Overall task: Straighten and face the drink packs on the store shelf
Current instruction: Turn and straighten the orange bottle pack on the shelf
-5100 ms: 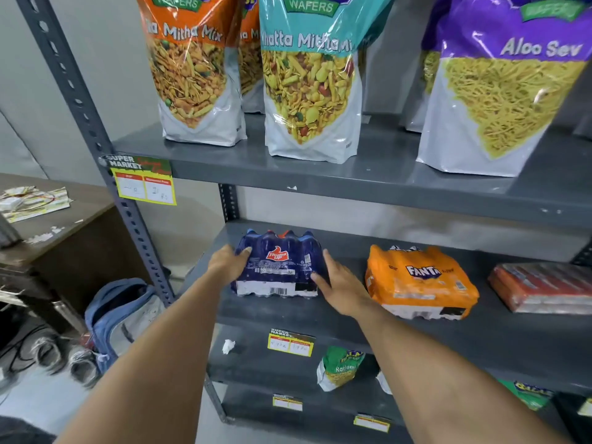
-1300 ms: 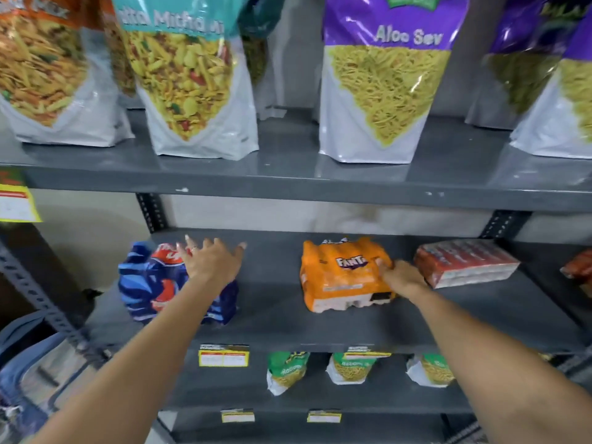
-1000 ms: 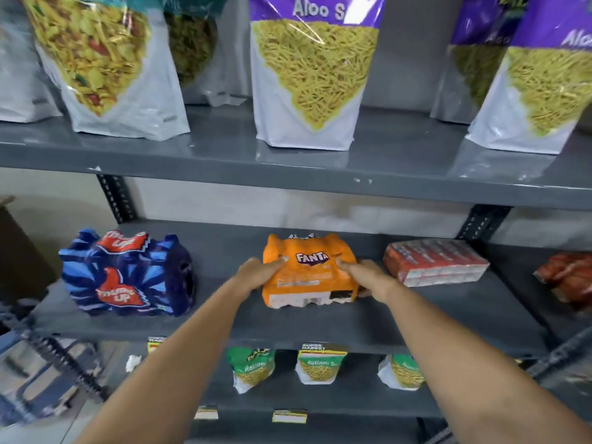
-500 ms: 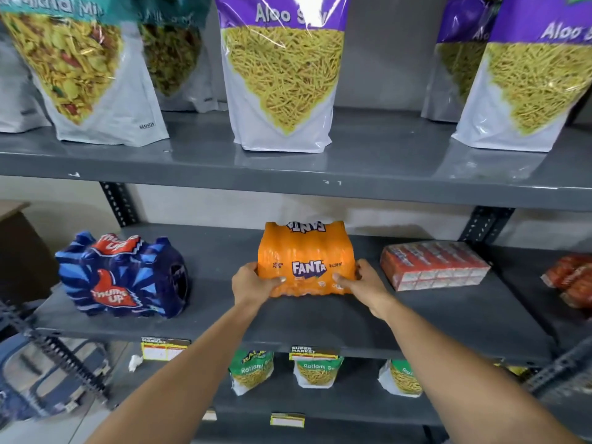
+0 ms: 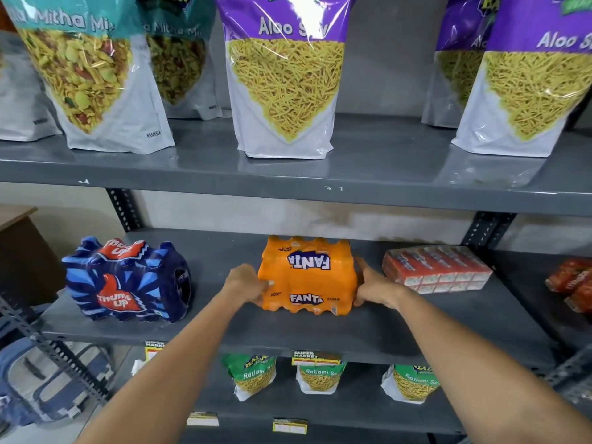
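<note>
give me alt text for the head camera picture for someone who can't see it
Two bare hands, left hand and right hand, grip the sides of an orange Fanta pack on a grey middle shelf. A blue Thums Up pack sits to its left, a red carton pack to its right, snack pouches above.

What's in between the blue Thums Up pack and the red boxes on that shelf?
The orange Fanta pack, held by the left hand and right hand, sits between the Thums Up pack and the red boxes in the head view.
</note>
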### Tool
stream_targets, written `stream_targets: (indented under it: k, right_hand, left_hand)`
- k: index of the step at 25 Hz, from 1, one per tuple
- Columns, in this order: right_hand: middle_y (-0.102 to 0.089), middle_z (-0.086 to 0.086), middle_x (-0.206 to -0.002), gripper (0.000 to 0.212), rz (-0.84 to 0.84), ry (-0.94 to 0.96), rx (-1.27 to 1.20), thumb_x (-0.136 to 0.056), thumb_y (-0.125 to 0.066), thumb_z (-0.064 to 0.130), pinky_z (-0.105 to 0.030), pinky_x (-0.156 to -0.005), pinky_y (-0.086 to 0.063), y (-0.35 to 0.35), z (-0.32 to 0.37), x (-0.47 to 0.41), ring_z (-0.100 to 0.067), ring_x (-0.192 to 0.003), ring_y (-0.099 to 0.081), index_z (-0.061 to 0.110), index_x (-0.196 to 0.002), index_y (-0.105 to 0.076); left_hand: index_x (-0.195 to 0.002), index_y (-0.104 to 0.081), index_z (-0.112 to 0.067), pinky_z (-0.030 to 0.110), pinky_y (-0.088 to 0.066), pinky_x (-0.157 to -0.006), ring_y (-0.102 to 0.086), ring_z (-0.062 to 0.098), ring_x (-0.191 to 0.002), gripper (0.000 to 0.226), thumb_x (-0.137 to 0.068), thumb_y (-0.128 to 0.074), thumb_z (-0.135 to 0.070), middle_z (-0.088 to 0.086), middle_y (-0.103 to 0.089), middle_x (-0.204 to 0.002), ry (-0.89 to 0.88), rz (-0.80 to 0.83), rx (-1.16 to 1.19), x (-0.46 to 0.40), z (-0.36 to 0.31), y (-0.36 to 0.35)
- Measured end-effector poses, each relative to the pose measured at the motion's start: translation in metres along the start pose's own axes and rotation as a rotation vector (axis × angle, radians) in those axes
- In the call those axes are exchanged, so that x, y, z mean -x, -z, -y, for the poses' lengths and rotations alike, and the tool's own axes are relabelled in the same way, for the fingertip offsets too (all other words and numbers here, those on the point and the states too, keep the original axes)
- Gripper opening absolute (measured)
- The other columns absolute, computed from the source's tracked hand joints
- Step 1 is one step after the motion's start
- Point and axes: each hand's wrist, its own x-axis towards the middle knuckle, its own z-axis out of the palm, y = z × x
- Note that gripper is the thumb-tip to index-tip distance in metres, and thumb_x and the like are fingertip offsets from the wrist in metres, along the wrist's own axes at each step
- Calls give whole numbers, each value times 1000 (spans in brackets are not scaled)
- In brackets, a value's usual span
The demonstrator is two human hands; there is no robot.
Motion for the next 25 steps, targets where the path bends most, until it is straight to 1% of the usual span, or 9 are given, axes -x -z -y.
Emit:
stream_targets:
  k: [4,6,10,12,15,17,20,23,25]
  right_hand:
    - [-53,-7,-140,76,-110,3,-124,-67,-41,-22,-34,-90,-51,10,5,-4,-24,-133,-46,22,-128,-49]
    - [-62,-9,-127,58,-121,1,-168,-68,-32,-23,-30,-82,-47,5,5,-3,-23,-129,-51,17,-101,-57]
    - [-71,-5,-95,51,-105,26,-162,-71,-27,-22,-22,-74,-44,-9,12,7,-23,-112,-63,12,-83,-62]
    - [-73,-3,-90,53,-66,51,-153,-73,-26,-22,-24,-84,-44,-15,20,11,-20,-106,-65,10,-87,-65]
    - [-77,-8,-97,52,42,45,-144,-75,-32,-22,-30,-84,-44,-18,29,13,-17,-103,-66,12,-100,-64]
    - [-75,-16,-102,38,61,33,-187,-80,-44,-18,-25,-76,-44,-18,38,10,-22,-99,-69,10,-100,-60]
    - [-67,-11,-104,12,-242,113,-235,-91,-58,14,-29,-77,-53,-10,51,-5,-25,-99,-63,14,-103,-56]
    - [-57,-10,-131,63,-281,84,-166,-89,-45,66,-46,-102,-46,7,62,-17,-31,-120,-56,26,-137,-36]
    - [-48,-7,-147,66,-185,106,-108,-90,-36,70,-44,-106,-38,9,69,-21,-33,-133,-48,37,-147,-25]
  left_hand:
    - [-99,-65,0,41,-54,-85,-68,31,-97,33,-95,-55,-31,14,-72,-102,-35,-139,484,6,-4,-5]
    - [-122,-53,-13,41,-49,-95,-60,27,-113,35,-98,-48,-39,8,-62,-124,-134,-24,790,28,-17,-23]
    - [-149,-19,-34,44,-44,-107,-50,24,-129,89,-77,-52,-76,-5,-46,-144,-256,107,984,50,-50,-49]
    - [-150,-20,-37,48,-47,-105,-54,24,-128,102,-67,-58,-81,-5,-51,-144,-289,-19,959,48,-52,-53]
    - [-146,-39,-28,44,-49,-101,-58,21,-116,68,-88,-53,-61,-4,-59,-127,-231,-155,845,38,-46,-41]
    - [-143,-46,-27,43,-49,-102,-58,20,-114,58,-92,-52,-54,-6,-58,-122,-252,-91,840,25,-35,-28]
    - [-134,-57,-29,45,-52,-100,-66,22,-112,54,-89,-55,-57,-3,-69,-121,-313,83,785,3,-15,-5]
    - [-135,-51,-27,32,-56,-84,-67,13,-99,51,-93,-50,-55,-6,-68,-113,-329,240,714,-2,-11,18]
    - [-138,-44,-26,37,-56,-87,-66,19,-104,57,-91,-50,-58,-1,-63,-122,-266,289,717,-5,-10,27]
